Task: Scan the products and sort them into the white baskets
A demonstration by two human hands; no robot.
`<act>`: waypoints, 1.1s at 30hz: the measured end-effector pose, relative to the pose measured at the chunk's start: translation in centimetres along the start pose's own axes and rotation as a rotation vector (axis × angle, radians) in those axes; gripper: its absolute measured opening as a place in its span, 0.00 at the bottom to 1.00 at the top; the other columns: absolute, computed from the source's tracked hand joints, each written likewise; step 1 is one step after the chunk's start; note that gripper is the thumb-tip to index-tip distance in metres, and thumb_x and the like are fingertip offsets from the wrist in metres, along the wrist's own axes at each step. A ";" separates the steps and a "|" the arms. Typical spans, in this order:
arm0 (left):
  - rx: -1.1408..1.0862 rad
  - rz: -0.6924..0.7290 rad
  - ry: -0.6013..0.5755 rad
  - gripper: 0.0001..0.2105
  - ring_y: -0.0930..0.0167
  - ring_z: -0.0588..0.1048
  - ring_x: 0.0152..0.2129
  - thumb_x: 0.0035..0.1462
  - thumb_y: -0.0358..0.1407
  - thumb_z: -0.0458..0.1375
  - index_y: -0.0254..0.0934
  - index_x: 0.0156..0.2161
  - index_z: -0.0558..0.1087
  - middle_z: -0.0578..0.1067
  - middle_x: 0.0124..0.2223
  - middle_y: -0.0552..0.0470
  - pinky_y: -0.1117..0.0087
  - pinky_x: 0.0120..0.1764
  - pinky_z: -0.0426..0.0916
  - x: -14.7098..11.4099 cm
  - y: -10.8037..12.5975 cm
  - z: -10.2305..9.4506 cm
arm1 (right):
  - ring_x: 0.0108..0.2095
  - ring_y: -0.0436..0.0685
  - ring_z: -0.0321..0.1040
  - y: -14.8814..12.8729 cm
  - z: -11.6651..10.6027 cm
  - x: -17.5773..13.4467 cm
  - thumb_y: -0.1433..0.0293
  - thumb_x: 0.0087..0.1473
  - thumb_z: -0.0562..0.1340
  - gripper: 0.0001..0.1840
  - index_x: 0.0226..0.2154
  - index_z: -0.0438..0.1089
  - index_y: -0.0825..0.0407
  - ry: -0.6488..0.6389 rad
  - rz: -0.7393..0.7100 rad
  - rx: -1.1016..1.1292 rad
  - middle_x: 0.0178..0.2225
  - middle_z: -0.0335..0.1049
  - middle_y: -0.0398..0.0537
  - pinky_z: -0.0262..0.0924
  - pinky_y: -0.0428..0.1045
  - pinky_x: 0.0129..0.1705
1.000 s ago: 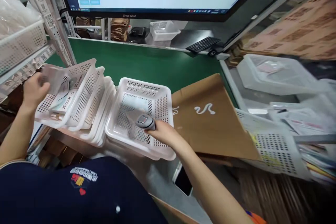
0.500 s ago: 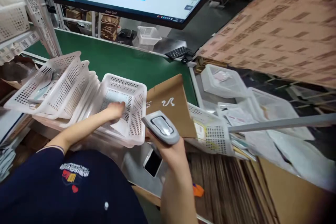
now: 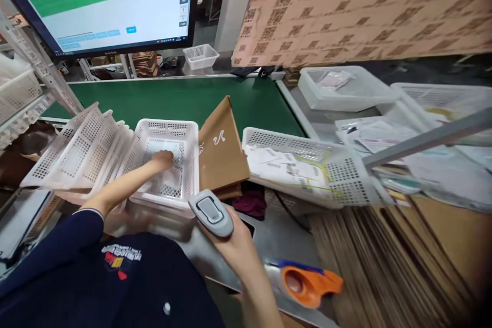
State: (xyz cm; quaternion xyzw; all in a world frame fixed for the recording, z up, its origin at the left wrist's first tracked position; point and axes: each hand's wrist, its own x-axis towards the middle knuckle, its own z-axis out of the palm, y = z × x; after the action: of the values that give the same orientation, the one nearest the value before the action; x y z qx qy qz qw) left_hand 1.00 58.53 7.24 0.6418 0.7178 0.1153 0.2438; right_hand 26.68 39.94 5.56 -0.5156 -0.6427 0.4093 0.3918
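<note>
My right hand (image 3: 235, 233) is wrapped round the handle of a grey barcode scanner (image 3: 212, 213), held just off the near right corner of a white perforated basket (image 3: 192, 164). Inside that basket is my left hand (image 3: 163, 160), its fingers curled over a pale blue flat packet (image 3: 152, 148) on the basket floor; the fingertips are hidden, so a grip cannot be made out. A brown cardboard box (image 3: 225, 156) with a white squiggle leans against the basket's right side.
Nested white baskets (image 3: 82, 151) tilt at the left. A basket of papers (image 3: 288, 169), an orange tape dispenser (image 3: 307, 284) and stacked flat cardboard (image 3: 357, 256) lie to the right. Behind run a green belt (image 3: 172, 95) and a monitor (image 3: 115, 20). A grey bar (image 3: 426, 138) crosses at right.
The view has swung right. The scanner has moved back from the box, toward my body. A white paper in the basket no longer shows. The monitor now displays a green band.
</note>
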 end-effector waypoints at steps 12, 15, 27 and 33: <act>-1.112 0.127 0.133 0.30 0.79 0.62 0.14 0.53 0.54 0.75 0.38 0.55 0.80 0.81 0.32 0.55 0.73 0.22 0.59 -5.4 -7.0 -4.8 | 0.42 0.71 0.78 -6.2 2.5 6.5 0.50 0.54 0.59 0.21 0.39 0.72 0.49 -0.005 -0.068 -0.179 0.39 0.73 0.56 0.65 0.56 0.41; -1.101 0.187 0.188 0.27 0.72 0.77 0.25 0.54 0.52 0.75 0.36 0.52 0.80 0.84 0.37 0.50 0.70 0.35 0.74 -5.3 -7.4 -4.1 | 0.40 0.70 0.77 -6.7 3.0 6.2 0.50 0.53 0.58 0.19 0.38 0.69 0.48 -0.043 -0.053 -0.218 0.38 0.73 0.55 0.64 0.56 0.41; -0.389 -0.055 0.163 0.13 0.57 0.83 0.44 0.70 0.45 0.65 0.35 0.41 0.82 0.85 0.42 0.43 0.61 0.50 0.73 -3.2 -8.6 -2.9 | 0.46 0.73 0.80 -7.1 3.7 4.2 0.52 0.55 0.57 0.28 0.49 0.76 0.51 -0.149 0.005 -0.340 0.47 0.76 0.59 0.68 0.58 0.43; -0.579 0.064 0.124 0.06 0.65 0.78 0.33 0.63 0.37 0.65 0.36 0.39 0.80 0.81 0.33 0.49 0.67 0.38 0.70 -4.2 -8.9 -3.5 | 0.47 0.74 0.80 -8.3 3.5 4.8 0.61 0.60 0.58 0.31 0.63 0.75 0.51 -0.195 0.004 -0.590 0.53 0.75 0.58 0.62 0.56 0.40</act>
State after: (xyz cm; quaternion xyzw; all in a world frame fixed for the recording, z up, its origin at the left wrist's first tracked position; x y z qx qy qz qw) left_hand -8.20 53.57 6.79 0.5596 0.6481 0.3618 0.3687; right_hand 19.82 43.17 12.37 -0.5667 -0.7674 0.2534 0.1606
